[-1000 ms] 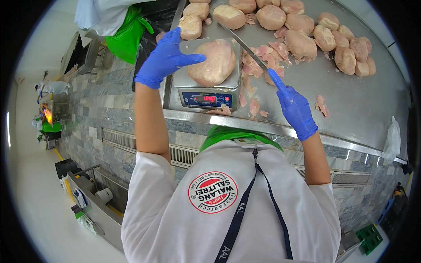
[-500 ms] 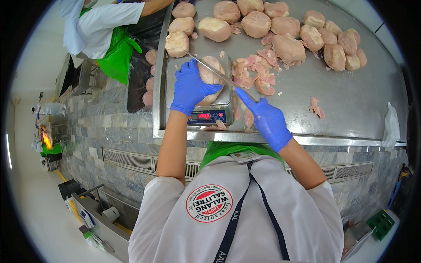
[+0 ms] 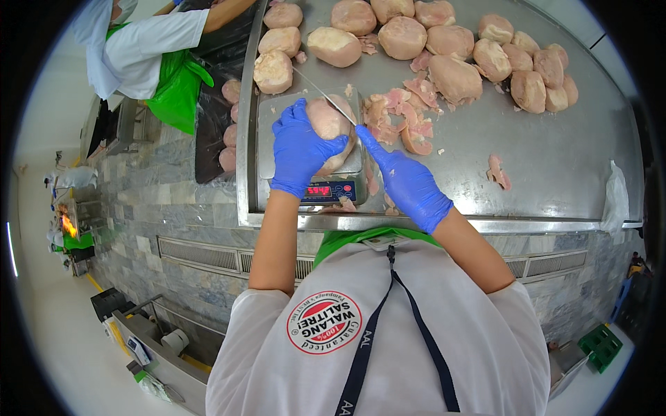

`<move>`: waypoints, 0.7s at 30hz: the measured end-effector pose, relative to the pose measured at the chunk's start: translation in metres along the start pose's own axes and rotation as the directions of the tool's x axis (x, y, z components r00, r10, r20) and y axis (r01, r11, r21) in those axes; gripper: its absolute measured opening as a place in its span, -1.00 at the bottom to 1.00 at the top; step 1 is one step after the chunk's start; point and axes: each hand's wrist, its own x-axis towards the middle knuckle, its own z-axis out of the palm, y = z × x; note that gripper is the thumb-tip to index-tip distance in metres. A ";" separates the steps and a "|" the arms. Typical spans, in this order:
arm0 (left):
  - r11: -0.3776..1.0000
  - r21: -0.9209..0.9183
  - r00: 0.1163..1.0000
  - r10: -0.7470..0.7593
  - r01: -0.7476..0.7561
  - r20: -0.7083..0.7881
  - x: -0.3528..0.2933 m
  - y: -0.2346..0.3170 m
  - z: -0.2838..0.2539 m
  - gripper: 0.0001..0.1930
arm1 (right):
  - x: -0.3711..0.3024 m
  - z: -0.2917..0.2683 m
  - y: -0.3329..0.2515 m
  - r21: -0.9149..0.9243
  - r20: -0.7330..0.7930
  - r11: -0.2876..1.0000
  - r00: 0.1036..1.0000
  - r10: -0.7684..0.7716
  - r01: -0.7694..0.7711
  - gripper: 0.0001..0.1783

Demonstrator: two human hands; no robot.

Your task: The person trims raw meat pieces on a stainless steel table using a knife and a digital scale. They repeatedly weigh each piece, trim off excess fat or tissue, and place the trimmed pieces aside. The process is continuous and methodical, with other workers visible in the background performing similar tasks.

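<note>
My left hand (image 3: 302, 149), in a blue glove, is wrapped around the near left side of a rounded pale-pink ham (image 3: 331, 132). That ham rests on the metal platform of a digital scale (image 3: 272, 163) with a lit red display. In my blue-gloved right hand (image 3: 411, 186) is a long, thin knife (image 3: 320, 93), its handle mostly hidden by the fingers. The index finger stretches forward along the knife. Its blade slants up and left over the ham's upper edge; whether it touches the meat, I cannot tell. Pink trimmings (image 3: 402, 111) lie right of the scale.
Several more hams (image 3: 404, 38) sit along the far side of the steel table (image 3: 479, 173). A white plastic bag (image 3: 616, 197) hangs at its right edge. At upper left, a co-worker in a green apron (image 3: 170, 90) stands beside a black-lined container (image 3: 208, 149) holding hams.
My right hand has moved left and slightly up, taking the knife farther toward the ham's far edge. My left hand keeps its hold. The whole view has shifted slightly.
</note>
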 end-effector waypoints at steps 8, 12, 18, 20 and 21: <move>1.000 0.013 1.000 -0.029 0.028 0.011 0.002 0.005 -0.001 0.11 | 0.057 -0.011 -0.003 0.163 0.013 0.986 0.999 -0.035 0.032 -0.11; 0.999 0.015 0.999 -0.030 0.030 -0.022 0.001 -0.002 0.005 0.08 | 0.020 0.029 0.032 0.313 -0.076 0.942 0.992 -0.097 0.116 -0.10; 0.962 -0.239 0.991 0.136 -0.133 -0.006 0.009 -0.026 -0.002 0.14 | -0.016 0.003 0.032 0.234 0.125 0.970 0.991 0.039 -0.068 -0.03; 0.943 -0.275 0.981 0.193 -0.188 -0.008 0.013 -0.027 -0.013 0.18 | -0.007 -0.003 0.047 0.017 0.020 0.997 0.997 0.069 -0.069 -0.01; 0.956 -0.212 0.979 0.205 -0.205 -0.021 0.014 -0.023 -0.019 0.19 | -0.009 -0.007 0.049 -0.015 -0.045 0.998 0.998 0.052 -0.053 -0.01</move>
